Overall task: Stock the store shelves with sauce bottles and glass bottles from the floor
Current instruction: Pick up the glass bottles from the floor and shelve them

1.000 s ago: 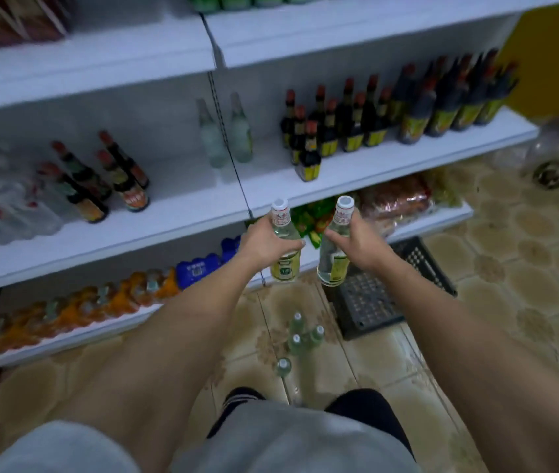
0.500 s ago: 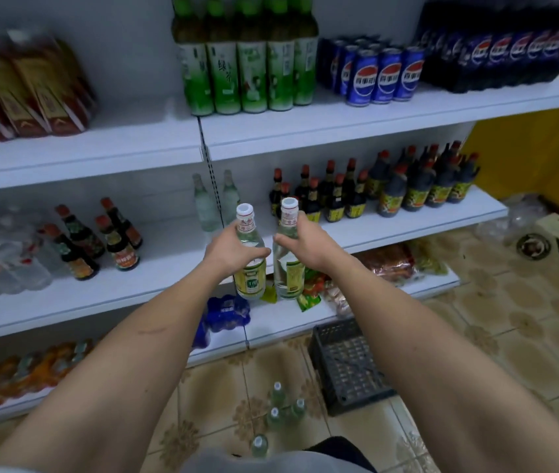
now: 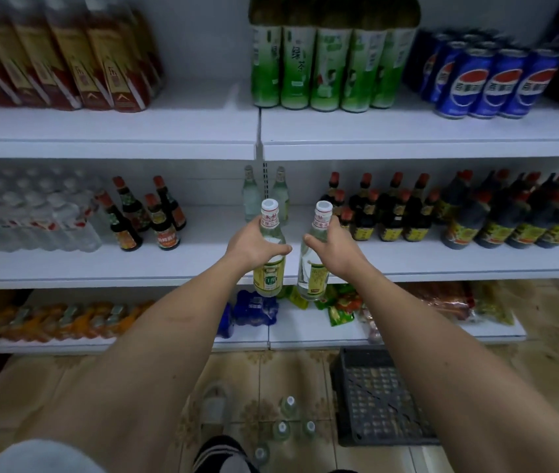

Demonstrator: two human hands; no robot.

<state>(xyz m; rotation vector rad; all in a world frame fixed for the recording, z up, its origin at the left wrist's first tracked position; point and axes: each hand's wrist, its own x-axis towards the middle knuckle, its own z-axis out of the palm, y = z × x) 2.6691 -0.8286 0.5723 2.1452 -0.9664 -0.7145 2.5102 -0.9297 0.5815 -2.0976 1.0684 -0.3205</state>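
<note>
Both bottles have risen from knee height to the middle shelf (image 3: 407, 264) edge at frame centre since a second ago. Head view: left hand (image 3: 254, 245) wraps the left bottle (image 3: 269, 268), right hand (image 3: 331, 245) the right bottle (image 3: 315, 264), fingers curled round the shoulders. Long axes stand upright, bases just before the shelf lip. Smooth clear glass, paper labels, white caps; four more bottles (image 3: 285, 426) wait on the floor tiles below.

Both hands (image 3: 254, 245) raised glass bottles (image 3: 269, 264) from floor level to middle shelf (image 3: 203, 268).
</note>
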